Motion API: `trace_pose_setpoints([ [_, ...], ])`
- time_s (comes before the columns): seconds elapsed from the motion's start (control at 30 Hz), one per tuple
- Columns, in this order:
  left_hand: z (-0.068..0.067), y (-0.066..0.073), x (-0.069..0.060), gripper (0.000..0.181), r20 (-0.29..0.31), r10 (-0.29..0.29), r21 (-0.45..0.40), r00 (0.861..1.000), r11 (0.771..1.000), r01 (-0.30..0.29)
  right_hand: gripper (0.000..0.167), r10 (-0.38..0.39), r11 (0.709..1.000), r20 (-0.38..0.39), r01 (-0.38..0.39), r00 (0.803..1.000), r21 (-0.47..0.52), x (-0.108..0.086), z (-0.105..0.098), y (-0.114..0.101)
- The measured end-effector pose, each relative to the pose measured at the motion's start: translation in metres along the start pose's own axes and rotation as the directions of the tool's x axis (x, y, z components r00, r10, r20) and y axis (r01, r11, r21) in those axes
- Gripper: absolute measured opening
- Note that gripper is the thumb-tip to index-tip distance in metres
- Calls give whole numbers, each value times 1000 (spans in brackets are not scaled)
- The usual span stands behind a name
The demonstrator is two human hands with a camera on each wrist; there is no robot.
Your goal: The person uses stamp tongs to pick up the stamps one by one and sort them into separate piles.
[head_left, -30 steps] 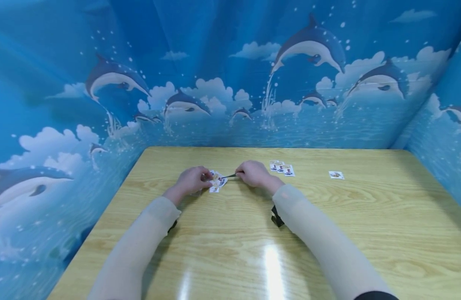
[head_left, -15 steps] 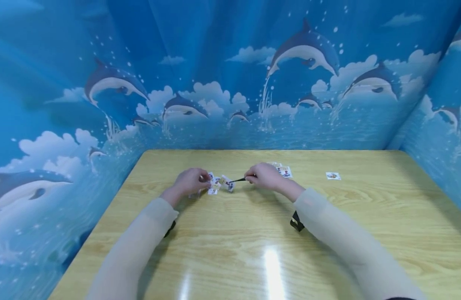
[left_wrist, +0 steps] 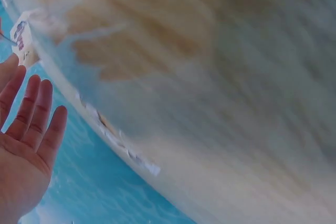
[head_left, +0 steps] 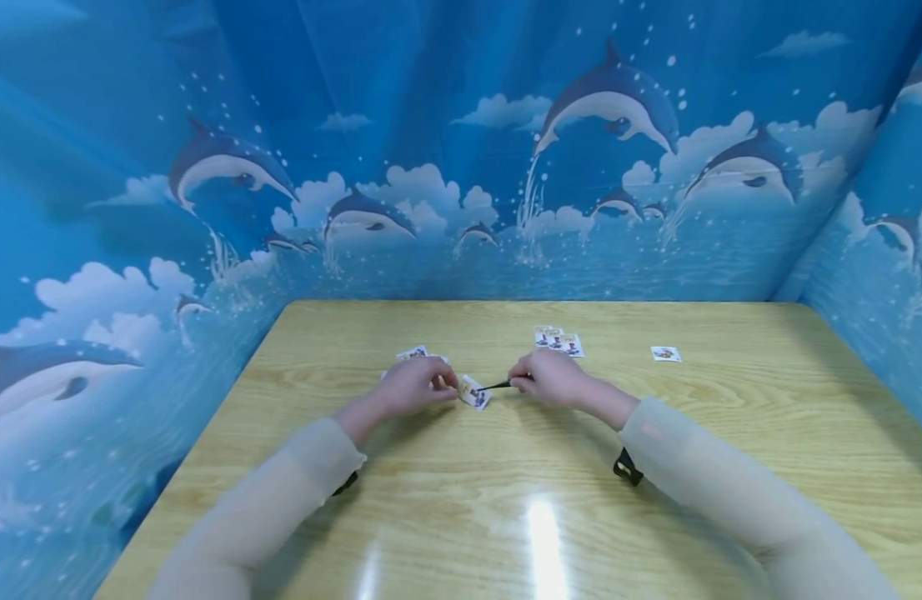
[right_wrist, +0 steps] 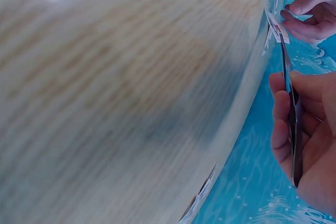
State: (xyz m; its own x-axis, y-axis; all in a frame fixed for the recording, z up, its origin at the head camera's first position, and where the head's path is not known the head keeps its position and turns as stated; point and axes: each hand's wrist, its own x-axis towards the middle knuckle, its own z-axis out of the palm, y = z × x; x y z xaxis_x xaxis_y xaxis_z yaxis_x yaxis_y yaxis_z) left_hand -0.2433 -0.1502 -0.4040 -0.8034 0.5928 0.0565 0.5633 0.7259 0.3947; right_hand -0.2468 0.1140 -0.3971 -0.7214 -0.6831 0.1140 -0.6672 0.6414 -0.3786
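In the head view my right hand holds dark metal tweezers, their tips gripping a small white picture card. The card is tilted and appears raised off the table. My left hand is beside the card's left edge, thumb and fingertips very near it; whether they touch it is unclear. In the left wrist view that hand's fingers look relaxed and fairly straight. Behind the left hand lie more picture cards, partly hidden by it.
Several overlapping picture cards lie just behind the right hand. One single card lies farther right. The wooden table meets a blue dolphin-print curtain at its back and left.
The tweezers have drawn one card away from the left-hand group, rightward and nearer to me. My left hand has followed it, moving right, and the right hand has also shifted right.
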Motion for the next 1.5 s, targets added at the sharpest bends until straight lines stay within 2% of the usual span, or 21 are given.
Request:
trace_pose_setpoints([
  [0.17,11,0,4,11,53,-2,1,999,1000,2,22,-39,999,7,39,999,-17,1,4,2],
  [0.23,13,1,5,10,61,-4,32,998,999,2,19,-37,999,10,37,999,-29,1,4,2],
  [0.43,17,4,9,7,43,-26,98,999,995,22,12,-25,997,33,27,999,-71,-2,6,3],
  [0.83,19,5,9,8,18,-34,100,999,994,32,11,-51,993,53,56,997,-107,-6,7,-6],
  [1.2,18,6,9,11,38,-47,116,998,992,43,17,13,996,51,-8,999,-93,-4,6,-3],
  [1.5,19,5,9,12,44,-47,123,998,992,42,11,-41,990,31,45,999,-132,-4,9,-4],
])
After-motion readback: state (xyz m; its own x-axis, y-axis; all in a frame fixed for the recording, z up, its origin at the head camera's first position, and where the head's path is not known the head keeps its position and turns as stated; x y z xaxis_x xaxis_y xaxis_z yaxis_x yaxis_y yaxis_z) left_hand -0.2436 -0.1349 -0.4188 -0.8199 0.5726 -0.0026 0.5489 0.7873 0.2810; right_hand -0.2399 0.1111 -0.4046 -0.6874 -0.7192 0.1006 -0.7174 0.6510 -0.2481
